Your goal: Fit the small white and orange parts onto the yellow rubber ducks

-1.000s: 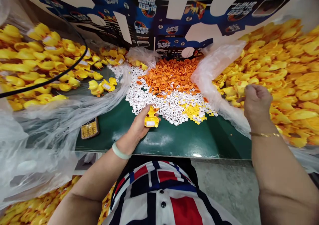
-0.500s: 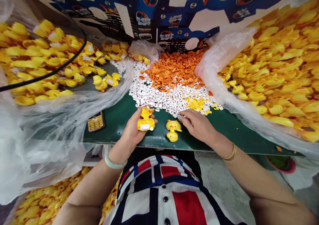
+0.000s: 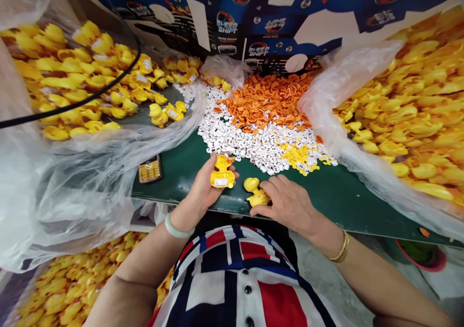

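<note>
Left hand [image 3: 205, 188] holds a rubber duck [image 3: 222, 173], right hand [image 3: 288, 205] grips a second duck [image 3: 253, 191].

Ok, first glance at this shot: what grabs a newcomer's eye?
The heaps of yellow rubber ducks on both sides of the green table come first. Between them, at the table's far end, lies a mound of small orange pieces beyond small white pieces. Nearest the camera, the left hand holds a yellow duck, and the right hand rests on another duck.

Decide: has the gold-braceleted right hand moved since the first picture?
Yes: the right hand went left and nearer the body, now below the pile of small white plastic pieces, not right of it.
</note>
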Demonstrator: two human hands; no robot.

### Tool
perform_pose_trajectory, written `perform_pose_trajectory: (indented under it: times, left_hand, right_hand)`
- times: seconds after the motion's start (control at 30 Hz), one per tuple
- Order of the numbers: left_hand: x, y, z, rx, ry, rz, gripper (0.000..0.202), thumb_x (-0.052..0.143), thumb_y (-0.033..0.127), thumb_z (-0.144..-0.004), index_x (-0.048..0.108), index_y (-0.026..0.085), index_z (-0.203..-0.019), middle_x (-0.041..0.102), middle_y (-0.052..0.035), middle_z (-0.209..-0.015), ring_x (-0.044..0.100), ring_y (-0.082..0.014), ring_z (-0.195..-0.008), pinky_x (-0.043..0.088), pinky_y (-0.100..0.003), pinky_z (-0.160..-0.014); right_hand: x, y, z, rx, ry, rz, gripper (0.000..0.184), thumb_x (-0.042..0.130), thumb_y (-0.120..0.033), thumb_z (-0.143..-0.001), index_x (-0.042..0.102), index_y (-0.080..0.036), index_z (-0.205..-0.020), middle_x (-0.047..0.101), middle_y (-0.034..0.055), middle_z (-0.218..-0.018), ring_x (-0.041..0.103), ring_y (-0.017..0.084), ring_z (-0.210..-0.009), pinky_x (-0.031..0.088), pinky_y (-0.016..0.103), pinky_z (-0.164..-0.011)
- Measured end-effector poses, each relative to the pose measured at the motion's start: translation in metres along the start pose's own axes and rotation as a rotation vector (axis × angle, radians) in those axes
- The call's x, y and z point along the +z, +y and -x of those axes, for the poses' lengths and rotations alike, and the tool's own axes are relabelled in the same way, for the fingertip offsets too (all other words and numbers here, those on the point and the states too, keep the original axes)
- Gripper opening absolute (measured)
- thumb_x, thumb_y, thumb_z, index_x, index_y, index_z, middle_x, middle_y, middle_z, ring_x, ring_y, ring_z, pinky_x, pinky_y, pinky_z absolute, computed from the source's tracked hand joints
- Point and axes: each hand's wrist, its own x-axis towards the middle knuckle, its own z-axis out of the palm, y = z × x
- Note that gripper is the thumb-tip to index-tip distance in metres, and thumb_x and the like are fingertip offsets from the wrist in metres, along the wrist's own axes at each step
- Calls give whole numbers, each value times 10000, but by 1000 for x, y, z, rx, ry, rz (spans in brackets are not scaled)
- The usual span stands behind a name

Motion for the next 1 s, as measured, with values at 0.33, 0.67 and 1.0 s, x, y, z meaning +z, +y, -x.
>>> perform_pose_trajectory:
  times: [0.33, 0.67, 1.0]
  left_hand:
    - [4, -3, 4, -48, -45, -12, 461, 531, 540, -927, 592, 159, -1179, 662, -61, -779, 692, -216, -657, 544, -292, -529]
    - [13, -12, 0, 17, 34, 9, 574, 487, 656, -907, 657, 127, -1048, 693, -86, -822, 662, -171, -645, 556, -279, -587]
    - [17, -15, 1, -1, 16, 37, 664, 345, 701, -933, 693, 139, -993, 730, -105, -893, 700, -204, -756, 573, -291, -652]
  right_hand:
    - [5, 14, -6, -349, -221, -283, 470, 608, -178, -858, 568, -237, -1323, 362, 133, -1563, 360, 320, -1427, 439, 530, -1096]
    - [-14, 2, -34, -120, 314, -487, 507, 710, -364, -840, 551, -302, -1318, 482, 137, -1429, 533, 348, -1267, 492, 567, -1020]
    - [-7, -27, -76, -271, 116, -355, 316, 622, -290, -864, 627, -199, -1166, 490, 166, -1360, 520, 336, -1218, 477, 532, -1013]
